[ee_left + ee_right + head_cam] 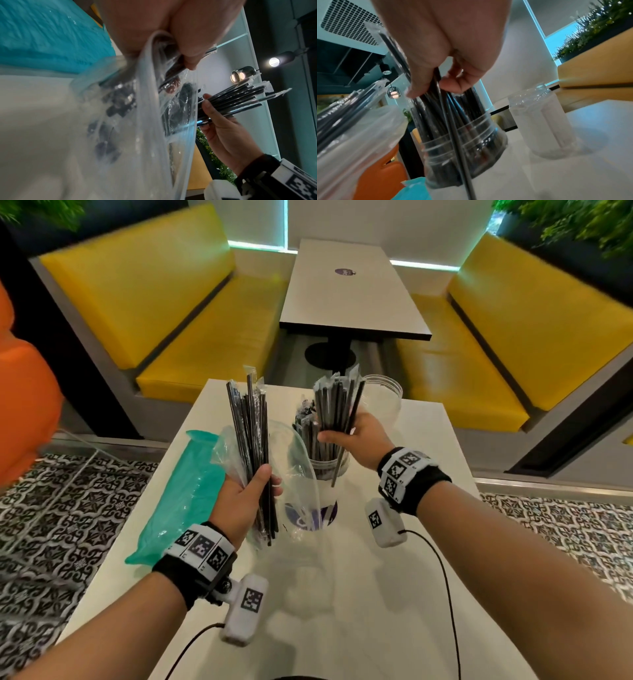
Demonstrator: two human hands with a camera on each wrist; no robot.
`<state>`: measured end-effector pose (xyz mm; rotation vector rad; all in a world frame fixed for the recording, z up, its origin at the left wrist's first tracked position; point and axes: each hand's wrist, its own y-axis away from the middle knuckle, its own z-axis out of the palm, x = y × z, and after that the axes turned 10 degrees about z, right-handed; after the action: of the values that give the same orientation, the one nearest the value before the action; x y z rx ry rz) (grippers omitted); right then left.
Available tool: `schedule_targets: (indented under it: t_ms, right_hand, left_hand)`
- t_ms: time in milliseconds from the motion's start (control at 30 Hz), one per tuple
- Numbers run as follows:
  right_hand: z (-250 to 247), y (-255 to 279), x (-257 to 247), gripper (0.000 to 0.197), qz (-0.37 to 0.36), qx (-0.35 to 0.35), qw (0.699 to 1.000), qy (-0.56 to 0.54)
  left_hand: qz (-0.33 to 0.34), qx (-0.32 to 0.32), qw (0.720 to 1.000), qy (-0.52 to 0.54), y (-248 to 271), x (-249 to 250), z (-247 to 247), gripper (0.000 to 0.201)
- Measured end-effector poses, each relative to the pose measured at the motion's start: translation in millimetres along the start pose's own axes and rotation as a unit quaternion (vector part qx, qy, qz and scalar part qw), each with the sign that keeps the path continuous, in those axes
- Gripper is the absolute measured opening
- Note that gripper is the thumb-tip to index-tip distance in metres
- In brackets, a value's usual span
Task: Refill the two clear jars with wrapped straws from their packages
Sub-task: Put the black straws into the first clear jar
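Note:
My left hand grips a clear plastic package of black wrapped straws and holds it upright above the white table. In the left wrist view the package hangs below that hand. My right hand grips a bunch of black straws just above the near clear jar, which holds several straws. The right wrist view shows this hand, the filled jar and an empty clear jar beyond it. The empty jar stands at the table's far right.
A teal straw package lies along the table's left edge. Yellow booth benches and another table stand beyond the far edge. Patterned floor tiles flank the table on both sides.

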<state>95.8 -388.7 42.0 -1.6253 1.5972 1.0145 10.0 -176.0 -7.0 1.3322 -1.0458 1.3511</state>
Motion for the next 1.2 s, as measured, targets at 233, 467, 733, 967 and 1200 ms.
schedule_targets:
  t_ms: [233, 467, 733, 967, 1200]
  right_hand:
    - [17, 13, -3, 0.032, 0.007, 0.032, 0.999, -0.007]
    - [0, 15, -12, 0.039, -0.017, 0.085, 0.996, -0.023]
    - [-31, 8, -55, 0.021, -0.081, 0.145, 0.986, 0.028]
    - [-26, -6, -59, 0.032, -0.073, 0.174, 0.982, 0.030]
    - [14, 2, -10, 0.034, 0.027, 0.090, 0.991, 0.094]
  left_hand:
    - [0.010, -0.007, 1.000, 0.000, 2, 2, 6, 0.028]
    - [0.018, -0.004, 1.000, 0.015, 2, 6, -3, 0.024]
    - [0.018, -0.009, 1.000, 0.024, 3, 10, -6, 0.023]
    - [0.015, -0.004, 0.999, 0.031, 1, 11, -9, 0.023]
    - [0.019, 0.000, 1.000, 0.018, -2, 3, -13, 0.028]
